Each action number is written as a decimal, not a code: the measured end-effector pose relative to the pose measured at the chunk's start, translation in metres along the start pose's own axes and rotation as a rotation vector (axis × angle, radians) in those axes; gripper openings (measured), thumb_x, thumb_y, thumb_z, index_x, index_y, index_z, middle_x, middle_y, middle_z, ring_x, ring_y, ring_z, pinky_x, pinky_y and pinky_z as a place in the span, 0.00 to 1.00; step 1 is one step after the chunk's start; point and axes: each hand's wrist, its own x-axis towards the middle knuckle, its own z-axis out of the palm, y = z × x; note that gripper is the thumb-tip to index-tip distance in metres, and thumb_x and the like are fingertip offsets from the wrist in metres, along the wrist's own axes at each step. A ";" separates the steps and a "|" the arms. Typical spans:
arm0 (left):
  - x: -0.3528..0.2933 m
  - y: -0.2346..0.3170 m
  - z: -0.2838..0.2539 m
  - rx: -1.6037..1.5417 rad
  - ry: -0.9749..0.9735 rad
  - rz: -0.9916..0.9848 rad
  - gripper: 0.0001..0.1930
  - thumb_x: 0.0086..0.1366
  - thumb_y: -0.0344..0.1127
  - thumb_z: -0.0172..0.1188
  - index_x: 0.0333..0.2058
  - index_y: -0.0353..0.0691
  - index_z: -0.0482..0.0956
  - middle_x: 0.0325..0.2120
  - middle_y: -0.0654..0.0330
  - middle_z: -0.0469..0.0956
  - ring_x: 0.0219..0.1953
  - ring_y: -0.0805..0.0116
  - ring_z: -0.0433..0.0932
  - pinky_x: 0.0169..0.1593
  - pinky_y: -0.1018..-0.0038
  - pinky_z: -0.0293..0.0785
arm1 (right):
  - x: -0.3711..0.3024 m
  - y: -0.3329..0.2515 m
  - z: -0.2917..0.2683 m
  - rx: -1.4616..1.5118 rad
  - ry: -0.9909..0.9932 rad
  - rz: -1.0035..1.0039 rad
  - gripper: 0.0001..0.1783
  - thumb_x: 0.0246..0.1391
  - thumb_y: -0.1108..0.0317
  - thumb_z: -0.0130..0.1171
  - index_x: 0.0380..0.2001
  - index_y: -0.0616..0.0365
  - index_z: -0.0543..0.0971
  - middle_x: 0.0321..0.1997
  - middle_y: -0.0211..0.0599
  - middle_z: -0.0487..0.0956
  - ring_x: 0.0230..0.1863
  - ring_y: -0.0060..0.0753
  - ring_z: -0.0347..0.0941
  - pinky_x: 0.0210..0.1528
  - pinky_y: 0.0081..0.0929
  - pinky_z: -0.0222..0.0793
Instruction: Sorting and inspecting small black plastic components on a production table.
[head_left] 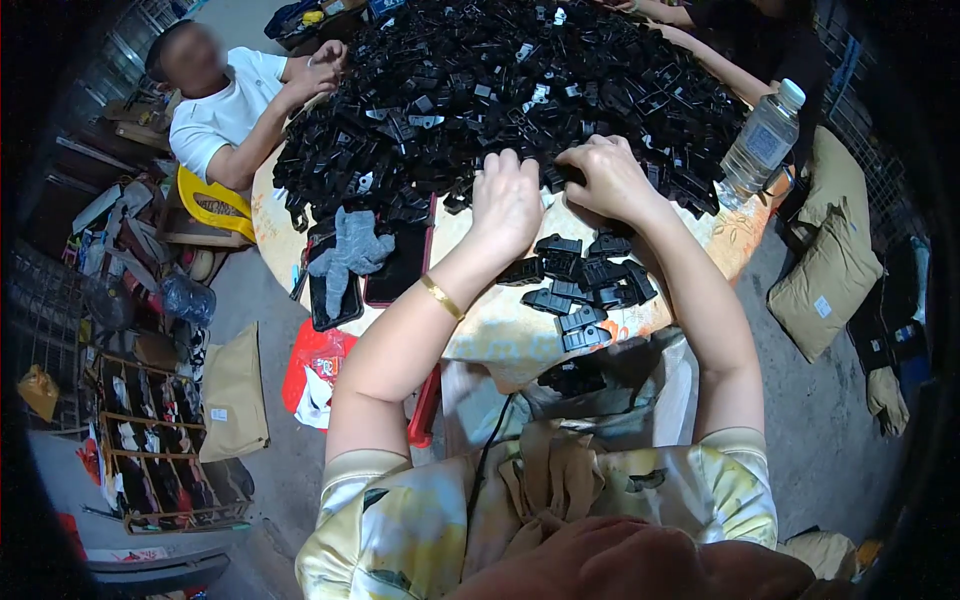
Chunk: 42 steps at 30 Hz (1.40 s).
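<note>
A large heap of small black plastic parts point(470, 110) covers most of the round table. At its near edge are both my hands, close together. My left hand point(507, 200) is closed with its knuckles up, and its fingertips are hidden. Just beside it, my right hand point(608, 180) has its fingers curled down against the parts. What either hand pinches is hidden by the fingers. Between my forearms lies a smaller group of black plastic parts point(585, 280), apart from the heap, on the patterned tabletop point(490, 325).
Left of my forearm lie a phone point(335, 290) and a grey glove point(352, 250). A clear water bottle point(762, 145) stands at the right edge. A person in white point(235, 115) handles parts at far left; another person's arm point(715, 60) reaches in at far right. Sacks point(825, 280) stand beyond.
</note>
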 end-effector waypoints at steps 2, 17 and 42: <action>0.004 0.000 0.005 0.025 0.090 0.039 0.05 0.49 0.28 0.53 0.26 0.36 0.73 0.31 0.52 0.70 0.38 0.55 0.69 0.38 0.64 0.69 | 0.002 0.005 -0.001 0.062 0.064 0.028 0.18 0.37 0.70 0.57 0.37 0.61 0.79 0.33 0.44 0.79 0.36 0.42 0.74 0.46 0.34 0.67; 0.009 -0.008 -0.034 -0.637 0.117 -0.283 0.14 0.50 0.28 0.62 0.34 0.31 0.70 0.25 0.48 0.75 0.27 0.51 0.76 0.33 0.62 0.71 | 0.005 -0.007 -0.006 1.004 0.256 0.183 0.16 0.46 0.80 0.56 0.42 0.64 0.74 0.41 0.34 0.76 0.42 0.22 0.73 0.44 0.19 0.70; 0.010 -0.008 -0.036 -1.488 -0.089 -0.375 0.22 0.60 0.28 0.57 0.52 0.28 0.65 0.36 0.60 0.75 0.36 0.77 0.76 0.41 0.81 0.75 | 0.003 -0.024 -0.016 0.566 0.397 -0.088 0.18 0.40 0.76 0.64 0.40 0.58 0.79 0.36 0.41 0.79 0.37 0.35 0.76 0.41 0.25 0.71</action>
